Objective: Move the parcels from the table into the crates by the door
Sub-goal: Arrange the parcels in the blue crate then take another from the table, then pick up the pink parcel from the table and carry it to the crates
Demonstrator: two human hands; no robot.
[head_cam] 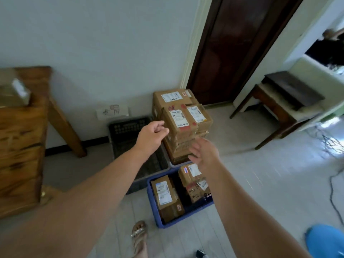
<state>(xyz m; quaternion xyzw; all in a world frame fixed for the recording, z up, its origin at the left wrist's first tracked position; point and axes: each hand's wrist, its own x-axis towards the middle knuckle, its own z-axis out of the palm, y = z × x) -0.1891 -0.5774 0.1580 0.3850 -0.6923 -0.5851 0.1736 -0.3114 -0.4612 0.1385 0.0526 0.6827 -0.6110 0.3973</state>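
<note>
A tall stack of brown cardboard parcels (pixel 181 116) with white labels stands by the dark door, rising out of a pale crate (pixel 172 164). In front of it a blue crate (pixel 154 207) holds several more parcels (pixel 164 194). A dark empty crate (pixel 130 135) sits to the left against the wall. My left hand (pixel 151 135) hovers beside the stack's left edge with fingers loosely curled, holding nothing. My right hand (pixel 203 155) is spread in front of the stack's lower boxes, also empty. One parcel (pixel 13 92) lies on the wooden table (pixel 22 138) at the far left.
The dark door (pixel 232 45) is behind the stack. A small dark side table (pixel 283 101) stands at the right, with a black cable (pixel 333 194) on the pale floor. My sandalled foot (pixel 138 237) is near the blue crate. A blue round object (pixel 325 241) lies bottom right.
</note>
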